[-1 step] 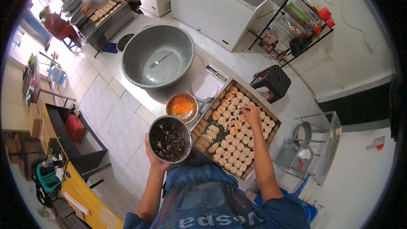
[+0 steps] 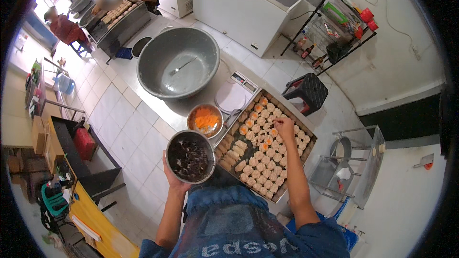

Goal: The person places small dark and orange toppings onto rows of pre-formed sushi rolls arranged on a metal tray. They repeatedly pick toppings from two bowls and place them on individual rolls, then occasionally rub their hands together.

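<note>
We observe the left hand [image 2: 174,177] gripping a round grey metal bowl [image 2: 210,169]; the right hand [image 2: 285,129], fingertips pressed together, contents indiscernible, over pale round dumplings [image 2: 266,167].

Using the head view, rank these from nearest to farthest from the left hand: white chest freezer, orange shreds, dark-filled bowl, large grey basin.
From the left hand:
1. Dark-filled bowl, held in it.
2. Orange shreds, just beyond that bowl.
3. Large grey basin, farther ahead.
4. White chest freezer, farthest, ahead and rightward.
</note>
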The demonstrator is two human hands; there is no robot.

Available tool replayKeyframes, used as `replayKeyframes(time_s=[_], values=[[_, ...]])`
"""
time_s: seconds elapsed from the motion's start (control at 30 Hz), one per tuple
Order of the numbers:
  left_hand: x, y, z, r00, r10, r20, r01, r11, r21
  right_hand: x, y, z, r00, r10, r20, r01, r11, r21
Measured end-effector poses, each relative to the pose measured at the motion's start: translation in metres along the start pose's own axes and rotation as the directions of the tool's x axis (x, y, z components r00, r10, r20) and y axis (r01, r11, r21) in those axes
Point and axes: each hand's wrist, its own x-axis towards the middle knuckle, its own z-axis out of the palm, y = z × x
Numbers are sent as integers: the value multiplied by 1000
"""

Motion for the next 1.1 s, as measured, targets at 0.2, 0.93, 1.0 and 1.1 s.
replayKeyframes(time_s=[0.2, 0.93, 1.0, 1.1], values=[[5, 5, 4, 1000, 5, 29, -5, 1000, 1, 14, -30, 0, 1000, -20, 3, 20, 960, -280], [1, 10, -4, 998, 57, -36, -59, 997, -42, 21, -15, -2, 999, 21, -49, -31, 978, -207], [-1, 10, -3, 998, 57, -33, -58, 998, -29, 25, -6, -4, 997, -31, -70, 15, 976, -217], [-2, 9, -5, 998, 60, -32, -61, 998, -33, 26, -25, -16, 998, 64, -24, -66, 994, -91]])
